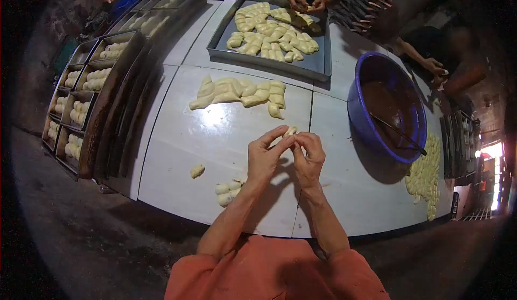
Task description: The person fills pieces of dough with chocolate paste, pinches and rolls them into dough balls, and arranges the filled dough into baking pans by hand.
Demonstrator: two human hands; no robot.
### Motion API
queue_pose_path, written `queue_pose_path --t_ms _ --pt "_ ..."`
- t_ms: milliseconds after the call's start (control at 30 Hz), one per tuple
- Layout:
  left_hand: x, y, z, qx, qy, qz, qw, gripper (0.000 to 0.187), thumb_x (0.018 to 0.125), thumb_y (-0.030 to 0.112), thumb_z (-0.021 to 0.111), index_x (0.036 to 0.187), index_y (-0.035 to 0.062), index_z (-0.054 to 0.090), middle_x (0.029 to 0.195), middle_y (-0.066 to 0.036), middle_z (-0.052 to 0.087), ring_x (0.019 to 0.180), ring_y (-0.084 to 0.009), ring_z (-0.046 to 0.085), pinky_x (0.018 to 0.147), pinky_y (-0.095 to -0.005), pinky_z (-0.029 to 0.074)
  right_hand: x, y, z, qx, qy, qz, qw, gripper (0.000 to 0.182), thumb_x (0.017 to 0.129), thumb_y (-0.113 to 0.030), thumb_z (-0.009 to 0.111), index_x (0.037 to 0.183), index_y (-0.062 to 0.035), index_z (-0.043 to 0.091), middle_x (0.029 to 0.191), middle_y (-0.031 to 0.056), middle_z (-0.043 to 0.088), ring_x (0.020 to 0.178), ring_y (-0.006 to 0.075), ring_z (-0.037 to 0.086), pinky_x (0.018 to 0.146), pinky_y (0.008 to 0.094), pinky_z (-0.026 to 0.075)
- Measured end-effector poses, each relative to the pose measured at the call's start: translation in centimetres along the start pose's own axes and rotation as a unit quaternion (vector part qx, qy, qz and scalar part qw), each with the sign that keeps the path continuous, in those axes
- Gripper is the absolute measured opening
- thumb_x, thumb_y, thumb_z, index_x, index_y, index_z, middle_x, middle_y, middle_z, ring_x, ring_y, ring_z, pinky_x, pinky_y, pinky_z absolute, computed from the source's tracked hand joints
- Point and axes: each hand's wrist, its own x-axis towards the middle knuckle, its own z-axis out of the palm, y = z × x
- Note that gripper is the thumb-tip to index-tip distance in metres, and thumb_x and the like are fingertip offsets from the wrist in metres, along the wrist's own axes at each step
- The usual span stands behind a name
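Between the fingertips of both hands I hold a small piece of pale dough point(291, 131) above the white tiled table point(177, 154). My left hand point(265, 150) pinches it from the left, and my right hand point(309, 157) grips it from the other side. Beyond my hands lies a row of joined dough pieces point(239, 93). Several shaped dough rolls point(226, 193) sit beside my left forearm, which hides part of them. One separate dough lump point(197, 171) rests further left.
A metal tray point(215, 47) of dough pieces stands at the back, with another person's hands point(307, 1) over it. A purple basin point(358, 111) holds brown filling and a stick. More dough point(423, 176) lies far right. Compartmented pans point(89, 93) of rolls line the left; a second co-worker's hand point(433, 68) is right.
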Motion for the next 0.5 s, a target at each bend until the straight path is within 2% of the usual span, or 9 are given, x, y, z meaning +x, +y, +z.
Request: queue_pose_path --t_ms 67,100,133,200,267,300,333,400,500 --pt "0.9 -0.2 -1.0 0.016 -0.072 -0.015 0.997 0.038 0.090 0.022 0.075 0.118 -0.0020 0.069 0.099 -0.008 0.070 0.085 -0.0119 0.064 0.077 -0.0249 0.052 0.2 -0.6 0.3 -0.011 -0.015 -0.010 1.000 0.013 0.089 -0.006 0.071 0.101 -0.0014 0.070 0.092 0.0074 0.067 0.092 0.0194 0.064 0.079 0.0311 0.053" --pt "1.2 -0.1 -1.2 -0.006 -0.083 -0.022 0.996 0.038 0.089 0.024 0.076 0.117 -0.0010 0.070 0.094 -0.005 0.070 0.081 -0.0100 0.062 0.071 -0.0235 0.050 0.4 -1.6 0.2 0.149 -0.037 0.120 0.981 0.011 0.092 -0.009 0.070 0.099 -0.0008 0.069 0.092 0.0051 0.068 0.090 0.0155 0.063 0.077 0.0286 0.052" --pt "1.7 0.3 -1.6 -0.009 -0.111 -0.046 0.993 0.039 0.089 0.026 0.076 0.117 -0.0006 0.069 0.093 -0.004 0.070 0.080 -0.0086 0.061 0.068 -0.0229 0.050 0.5 -2.2 0.2 0.301 -0.058 0.244 0.920 0.011 0.094 -0.011 0.068 0.096 -0.0002 0.069 0.092 0.0029 0.069 0.087 0.0117 0.061 0.075 0.0261 0.051" --pt "2.2 1.5 -2.5 0.040 -0.151 -0.080 0.984 0.037 0.091 0.026 0.075 0.116 -0.0002 0.069 0.094 -0.005 0.070 0.081 -0.0086 0.063 0.067 -0.0231 0.051 0.1 -1.3 -0.4 0.272 -0.095 0.248 0.925 0.017 0.096 -0.014 0.068 0.103 0.0018 0.068 0.098 0.0027 0.069 0.090 0.0103 0.059 0.078 0.0282 0.050" --pt "2.5 2.0 -3.1 0.031 -0.146 -0.090 0.985 0.036 0.091 0.026 0.074 0.116 0.0000 0.070 0.094 -0.005 0.070 0.081 -0.0090 0.064 0.067 -0.0236 0.052 -0.6 -0.8 -0.6 0.241 -0.118 0.197 0.943 0.023 0.094 -0.012 0.068 0.112 0.0019 0.065 0.104 0.0073 0.068 0.094 0.0154 0.064 0.079 0.0270 0.050" --pt "2.6 2.1 -3.3 0.023 -0.143 -0.103 0.984 0.034 0.092 0.026 0.073 0.115 0.0002 0.070 0.095 -0.004 0.070 0.081 -0.0093 0.064 0.068 -0.0242 0.052 -0.4 -0.4 -0.9 0.144 -0.150 0.054 0.977 0.031 0.091 -0.009 0.070 0.120 -0.0013 0.063 0.109 0.0096 0.067 0.098 0.0182 0.064 0.079 0.0289 0.051" --pt "2.4 2.1 -3.4 0.023 -0.142 -0.103 0.984 0.034 0.092 0.026 0.073 0.115 0.0002 0.070 0.095 -0.004 0.070 0.081 -0.0093 0.064 0.068 -0.0242 0.052 -0.5 -0.3 -0.7 0.145 -0.151 0.054 0.976 0.031 0.091 -0.009 0.070 0.120 -0.0013 0.063 0.109 0.0096 0.067 0.098 0.0182 0.064 0.079 0.0289 0.051" --pt "1.6 1.8 -3.1 -0.010 -0.147 -0.049 0.988 0.033 0.092 0.023 0.072 0.116 0.0003 0.069 0.095 -0.005 0.071 0.081 -0.0102 0.066 0.069 -0.0246 0.054 -0.8 -0.2 -0.5 0.086 -0.112 -0.030 0.990 0.032 0.087 -0.005 0.072 0.119 -0.0039 0.065 0.110 0.0108 0.065 0.097 0.0194 0.064 0.079 0.0300 0.051" --pt "0.6 2.1 -3.0 -0.009 -0.168 -0.034 0.985 0.030 0.091 0.016 0.073 0.116 0.0000 0.068 0.098 -0.007 0.072 0.083 -0.0120 0.068 0.073 -0.0245 0.057 -0.4 -0.1 -0.5 0.094 -0.077 -0.048 0.991 0.023 0.089 -0.006 0.072 0.111 -0.0040 0.067 0.116 0.0125 0.063 0.095 0.0204 0.063 0.079 0.0318 0.052"
